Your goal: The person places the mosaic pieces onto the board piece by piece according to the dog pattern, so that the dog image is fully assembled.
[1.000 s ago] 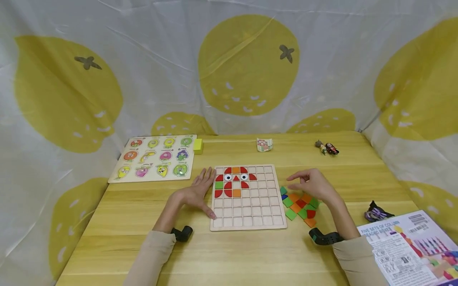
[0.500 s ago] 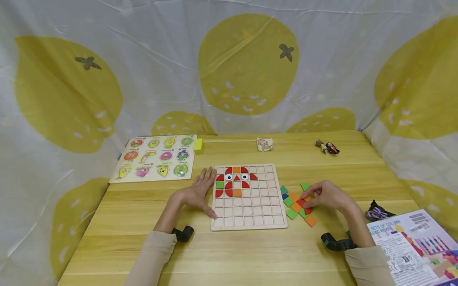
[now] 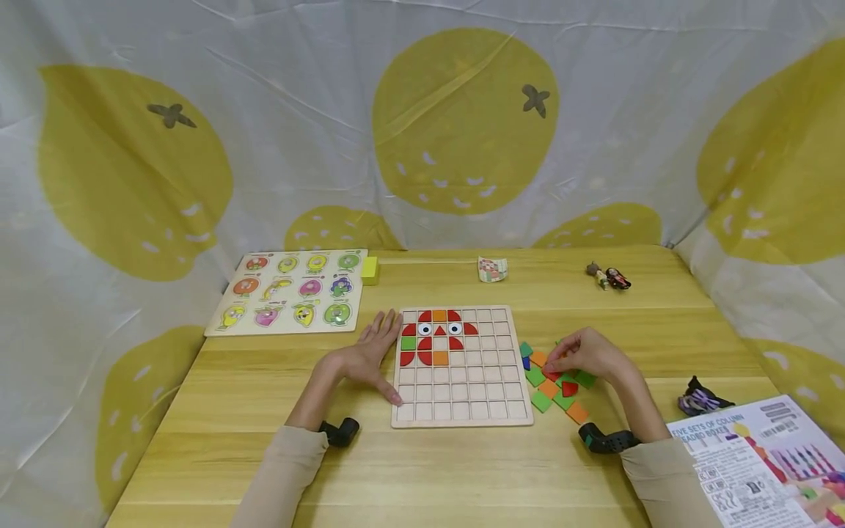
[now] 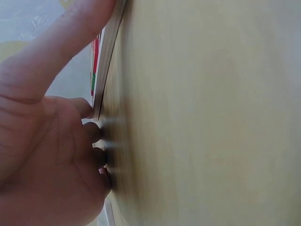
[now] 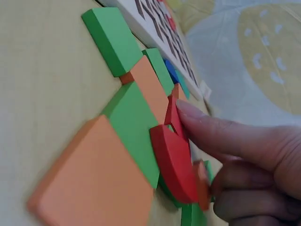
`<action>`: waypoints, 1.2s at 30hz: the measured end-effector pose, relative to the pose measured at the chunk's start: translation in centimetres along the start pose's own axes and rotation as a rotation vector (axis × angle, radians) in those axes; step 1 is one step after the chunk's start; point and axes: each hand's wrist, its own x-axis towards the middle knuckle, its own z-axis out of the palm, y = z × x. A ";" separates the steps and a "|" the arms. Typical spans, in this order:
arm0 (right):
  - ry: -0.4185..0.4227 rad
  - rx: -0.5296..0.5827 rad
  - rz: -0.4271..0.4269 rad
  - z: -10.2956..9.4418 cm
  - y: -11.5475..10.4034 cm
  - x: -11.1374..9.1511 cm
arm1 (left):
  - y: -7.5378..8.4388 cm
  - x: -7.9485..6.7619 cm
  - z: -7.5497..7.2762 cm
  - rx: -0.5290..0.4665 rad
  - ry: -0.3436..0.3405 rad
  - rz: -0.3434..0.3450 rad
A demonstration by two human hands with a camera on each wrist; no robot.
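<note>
A square wooden grid board lies mid-table, with red, orange and green tiles and two eye tiles forming a pattern in its upper left. My left hand lies spread at the board's left edge, thumb at the lower corner; in the left wrist view its thumb reaches the board's side. Right of the board, my right hand pinches a red tile between thumb and fingers, low over a loose pile of tiles. A curved red tile and a green tile lie close beside it.
A fruit puzzle board and a yellow block sit at the back left. Behind the grid lies a small pattern card. Two small figurines, a dark pouch and a printed box are on the right.
My right hand has come down into the tile pile, then shifted slightly left with its fingertips on a red tile. The left hand keeps its place at the board.
</note>
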 end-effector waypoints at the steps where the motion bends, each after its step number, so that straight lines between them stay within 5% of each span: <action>1: 0.020 -0.012 0.008 0.0 -0.1 0.2 | 0.0 0.0 0.0 -0.002 0.001 0.000; 7: 0.176 -0.088 0.041 0.0 -0.6 1.0 | 0.0 0.1 0.0 0.002 -0.001 0.004; 13: 0.121 -0.048 0.022 0.0 -0.7 1.1 | 0.1 0.0 0.0 -0.003 -0.002 0.006; 21: 0.234 -0.288 0.101 -0.5 -1.0 1.2 | 0.2 0.0 -0.2 -0.016 -0.002 0.009; 25: 0.185 -0.224 0.055 -1.3 -0.3 1.1 | 0.3 0.0 -0.3 -0.015 -0.005 0.006; 31: -0.004 0.001 -0.089 -2.3 1.2 1.1 | 0.3 -0.1 -0.2 -0.008 -0.008 -0.001; 36: 0.003 -0.051 -0.099 -2.0 1.1 1.3 | 0.3 -0.1 -0.2 -0.005 -0.003 0.002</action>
